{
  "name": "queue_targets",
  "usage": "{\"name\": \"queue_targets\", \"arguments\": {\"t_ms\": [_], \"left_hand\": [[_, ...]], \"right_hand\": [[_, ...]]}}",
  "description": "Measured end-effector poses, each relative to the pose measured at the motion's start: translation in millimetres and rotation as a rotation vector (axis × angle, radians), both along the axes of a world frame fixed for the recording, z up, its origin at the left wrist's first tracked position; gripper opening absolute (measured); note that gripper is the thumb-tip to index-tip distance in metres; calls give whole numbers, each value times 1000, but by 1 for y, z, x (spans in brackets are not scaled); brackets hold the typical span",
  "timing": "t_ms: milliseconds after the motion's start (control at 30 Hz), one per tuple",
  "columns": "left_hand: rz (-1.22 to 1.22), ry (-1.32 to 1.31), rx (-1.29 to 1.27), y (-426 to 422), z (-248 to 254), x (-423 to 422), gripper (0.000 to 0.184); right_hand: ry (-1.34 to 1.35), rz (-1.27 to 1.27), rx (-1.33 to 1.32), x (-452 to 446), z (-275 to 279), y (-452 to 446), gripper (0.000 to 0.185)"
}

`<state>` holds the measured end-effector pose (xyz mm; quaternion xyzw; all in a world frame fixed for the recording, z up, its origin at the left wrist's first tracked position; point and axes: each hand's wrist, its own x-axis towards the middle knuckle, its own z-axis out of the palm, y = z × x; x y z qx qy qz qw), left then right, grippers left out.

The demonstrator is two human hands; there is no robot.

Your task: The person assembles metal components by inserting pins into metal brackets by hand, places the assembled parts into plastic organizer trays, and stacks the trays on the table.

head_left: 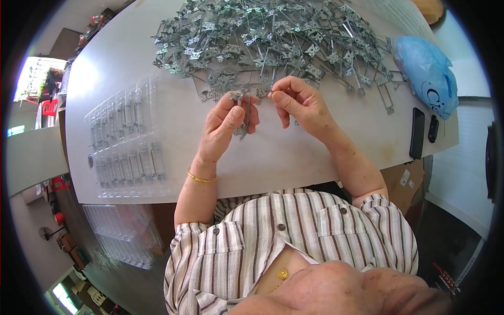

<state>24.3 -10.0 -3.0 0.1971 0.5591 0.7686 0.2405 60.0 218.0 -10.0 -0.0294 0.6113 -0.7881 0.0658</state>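
Observation:
My left hand (220, 128) is closed around a few metal brackets (243, 116) with thin rods, held upright between thumb and fingers. To its right, my right hand (304, 109) pinches with thumb and forefinger at the near edge of the pile; whatever is in the pinch is too small to name. Just beyond both hands spreads a large heap of metal brackets (262, 39), tangled together. A clear plastic tray (123, 137) lies at the left of the table, with two rows of similar brackets in its slots.
The white table (210, 178) has a curved left edge. At the right are a blue plastic bag (426, 73), a black phone (417, 134) and a small black object (433, 129). Stacked clear trays (123, 231) stand below the left edge; a cardboard box (403, 186) is at lower right.

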Motion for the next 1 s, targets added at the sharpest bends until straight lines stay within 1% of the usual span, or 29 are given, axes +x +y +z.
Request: {"name": "queue_targets", "arguments": {"t_ms": [100,200,300,500,600,700,800,900,1000], "left_hand": [[6,-43,-107,1,6,1,50],[31,-17,-160,3,2,1,49],[4,32,-187,3,2,0,48],[-3,36,-234,3,0,0,47],[24,73,-265,3,0,1,41],[21,51,-252,1,2,0,39],[40,50,-257,2,5,1,32],[75,213,-380,-1,-6,-2,29],[55,293,-446,1,-1,0,28]], "right_hand": [[20,18,-4,3,6,-1,17],[21,34,-7,5,7,0,16],[31,42,17,6,8,-1,15],[16,53,15,8,11,-1,13],[6,57,20,8,12,-2,12],[29,65,37,8,14,-2,11],[22,26,82,10,16,-4,11],[21,25,28,10,19,-4,15],[14,60,5,9,17,-3,19]]}}
